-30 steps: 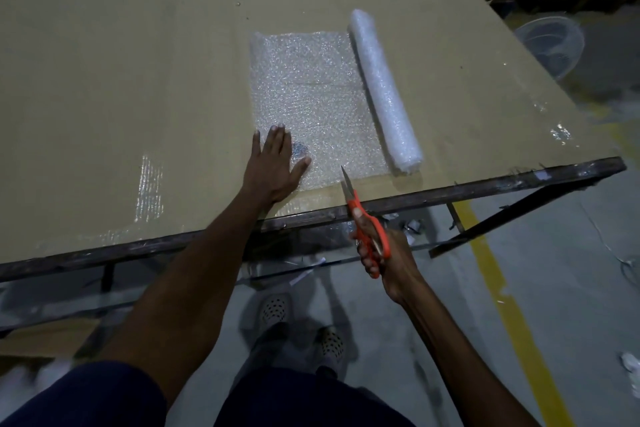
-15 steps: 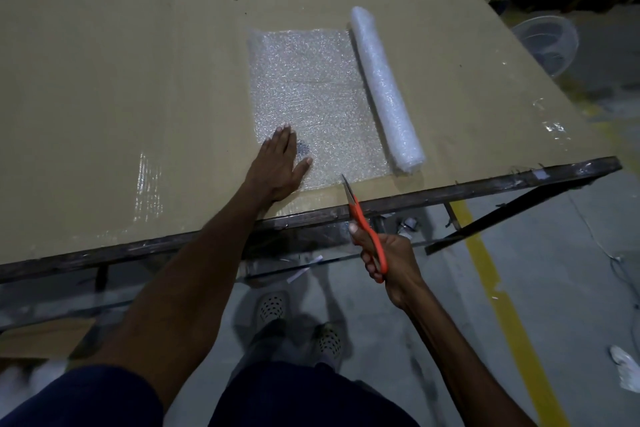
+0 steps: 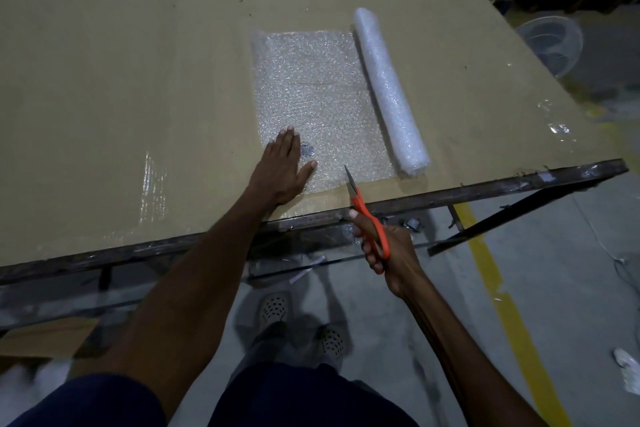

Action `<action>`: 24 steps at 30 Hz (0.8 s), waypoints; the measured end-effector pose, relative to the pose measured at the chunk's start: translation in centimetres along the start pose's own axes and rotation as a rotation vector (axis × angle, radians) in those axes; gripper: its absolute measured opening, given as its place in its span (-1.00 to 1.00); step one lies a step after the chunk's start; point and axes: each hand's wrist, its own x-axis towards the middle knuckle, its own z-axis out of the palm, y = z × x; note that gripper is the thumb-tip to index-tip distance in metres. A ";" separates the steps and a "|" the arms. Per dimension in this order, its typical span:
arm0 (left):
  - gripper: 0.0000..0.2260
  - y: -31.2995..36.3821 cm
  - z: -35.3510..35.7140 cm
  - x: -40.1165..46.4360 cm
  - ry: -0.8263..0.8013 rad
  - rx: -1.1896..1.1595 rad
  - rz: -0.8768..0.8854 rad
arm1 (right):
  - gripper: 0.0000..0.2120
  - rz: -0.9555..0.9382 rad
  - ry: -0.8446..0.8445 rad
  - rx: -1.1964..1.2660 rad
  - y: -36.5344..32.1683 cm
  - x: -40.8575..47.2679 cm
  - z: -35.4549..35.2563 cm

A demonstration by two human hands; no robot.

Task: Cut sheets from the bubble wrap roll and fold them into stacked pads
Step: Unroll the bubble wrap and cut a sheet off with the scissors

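A white bubble wrap roll (image 3: 389,90) lies on the tan table (image 3: 121,80), partly unrolled. Its flat clear sheet (image 3: 311,90) stretches left from the roll toward the near edge. My left hand (image 3: 282,166) lies flat on the sheet's near left corner, fingers straight, pressing it down. My right hand (image 3: 384,246) grips orange-handled scissors (image 3: 363,210) just off the table's front edge. The blades point up and away, with the tip at the sheet's near edge, between my left thumb and the roll's end.
The table's dark metal front rail (image 3: 485,189) runs across in front of me. A clear plastic tub (image 3: 550,43) stands on the floor beyond the right corner. A yellow floor line (image 3: 502,305) runs to the right of my feet. Tape scraps (image 3: 559,128) cling near the right edge.
My right hand has shifted the scissors slightly, and the blade tip now sits at the sheet's near edge. My left hand stays flat on the sheet.
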 end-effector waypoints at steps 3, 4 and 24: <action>-0.32 0.0 0.0 0.0 -0.001 0.005 0.000 | -0.41 -0.003 0.010 0.012 0.2 0.3 0.1; -0.32 -0.1 0.0 0.0 -0.001 0.005 0.002 | -0.38 -0.008 0.014 0.014 0.3 0.3 0.0; -0.22 -0.2 -0.2 -0.6 -0.001 0.007 0.004 | -0.58 -0.024 0.011 -0.022 -1.8 1.7 1.4</action>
